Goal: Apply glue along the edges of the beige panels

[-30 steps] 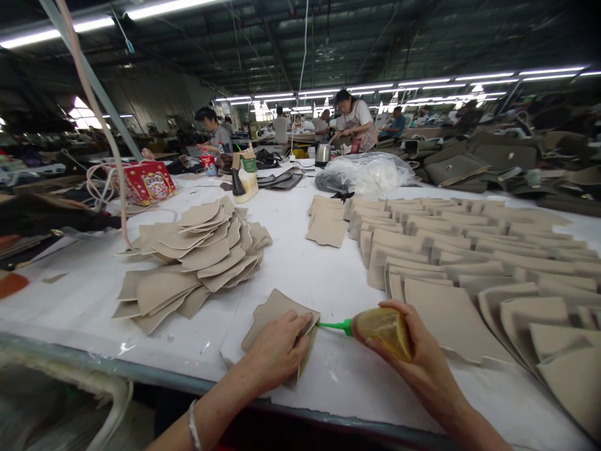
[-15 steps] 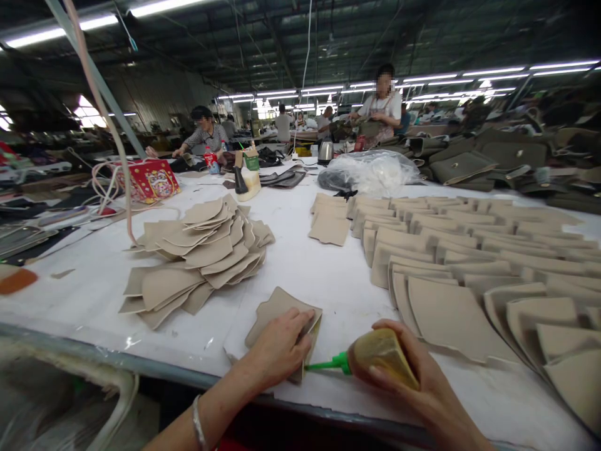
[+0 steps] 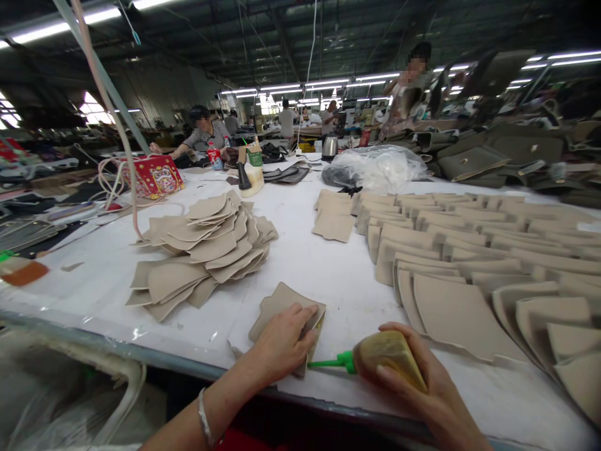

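My left hand (image 3: 284, 338) is closed on a beige leather-like piece (image 3: 277, 307) near the table's front edge, fingers on top and thumb by its right side. A wet-looking yellowish strip shows along that side. In my right hand (image 3: 427, 376) is a squeeze bottle (image 3: 387, 360) of amber liquid, apparently glue, tilted nearly flat. Its green nozzle (image 3: 328, 362) points left, with the tip at the piece's lower right edge. Whether the tip touches cannot be made out.
A loose pile of beige pieces (image 3: 211, 241) lies to the left, and overlapping rows of them (image 3: 460, 307) fill the right. Farther back are a red patterned box (image 3: 157, 175), a plastic bag (image 3: 382, 166) and a kettle (image 3: 329, 147). Co-workers (image 3: 204, 131) are beyond.
The view has shifted slightly, and both hands keep nearly the same pose around the piece and bottle. At the back right, a co-worker has raised dark material.
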`<state>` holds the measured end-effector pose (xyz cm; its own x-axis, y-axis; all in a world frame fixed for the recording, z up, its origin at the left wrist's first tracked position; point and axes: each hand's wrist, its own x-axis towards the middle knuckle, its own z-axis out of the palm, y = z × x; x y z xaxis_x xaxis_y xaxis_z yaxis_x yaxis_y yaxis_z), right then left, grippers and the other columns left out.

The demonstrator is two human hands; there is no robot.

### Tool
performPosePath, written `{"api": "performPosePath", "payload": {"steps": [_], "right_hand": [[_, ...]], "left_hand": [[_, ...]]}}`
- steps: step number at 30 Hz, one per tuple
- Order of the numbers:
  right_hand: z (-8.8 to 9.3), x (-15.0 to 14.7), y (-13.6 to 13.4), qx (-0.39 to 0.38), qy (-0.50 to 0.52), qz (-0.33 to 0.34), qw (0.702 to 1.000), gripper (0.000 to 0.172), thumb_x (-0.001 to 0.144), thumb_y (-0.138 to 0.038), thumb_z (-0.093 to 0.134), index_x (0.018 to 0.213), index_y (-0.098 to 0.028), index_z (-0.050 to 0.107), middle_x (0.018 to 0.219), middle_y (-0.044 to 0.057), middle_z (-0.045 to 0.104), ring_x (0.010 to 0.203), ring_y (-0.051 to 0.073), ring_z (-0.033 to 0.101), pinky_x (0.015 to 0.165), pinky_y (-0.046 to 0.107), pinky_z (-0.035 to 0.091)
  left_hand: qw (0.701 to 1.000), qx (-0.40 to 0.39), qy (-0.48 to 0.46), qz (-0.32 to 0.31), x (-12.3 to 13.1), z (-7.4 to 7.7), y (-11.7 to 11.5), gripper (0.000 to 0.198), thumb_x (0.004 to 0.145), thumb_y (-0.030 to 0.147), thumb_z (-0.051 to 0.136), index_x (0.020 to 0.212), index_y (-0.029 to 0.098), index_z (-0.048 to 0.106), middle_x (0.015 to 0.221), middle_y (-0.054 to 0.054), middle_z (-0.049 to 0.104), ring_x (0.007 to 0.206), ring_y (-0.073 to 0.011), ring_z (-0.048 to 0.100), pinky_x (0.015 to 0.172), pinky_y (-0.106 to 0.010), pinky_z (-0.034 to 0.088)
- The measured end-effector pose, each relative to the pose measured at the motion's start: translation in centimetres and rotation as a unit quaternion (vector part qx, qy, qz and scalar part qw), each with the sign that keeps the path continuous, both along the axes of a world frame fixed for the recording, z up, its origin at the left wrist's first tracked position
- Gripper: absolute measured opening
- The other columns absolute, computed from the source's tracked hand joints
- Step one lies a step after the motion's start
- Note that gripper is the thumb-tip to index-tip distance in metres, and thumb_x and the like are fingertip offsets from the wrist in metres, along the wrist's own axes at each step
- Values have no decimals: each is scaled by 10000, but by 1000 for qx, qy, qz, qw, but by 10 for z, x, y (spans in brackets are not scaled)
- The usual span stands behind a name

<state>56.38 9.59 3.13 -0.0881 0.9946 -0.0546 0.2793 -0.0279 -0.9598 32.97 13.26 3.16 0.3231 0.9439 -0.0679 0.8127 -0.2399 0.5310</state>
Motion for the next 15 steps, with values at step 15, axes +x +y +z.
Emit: {"api": "performPosePath", "payload": {"steps": [15], "right_hand": [[-11,15,-5,-263,398,-52,877,546,696,-411,803,1150,-178,612,1120,112,661,980,305,617,787,371,536]], "left_hand": [[998,-14,-65,22,-1,2,0,436,877,250,416,1289,191,544,1032,-54,617,931,-189,576,866,-288,433]]}}
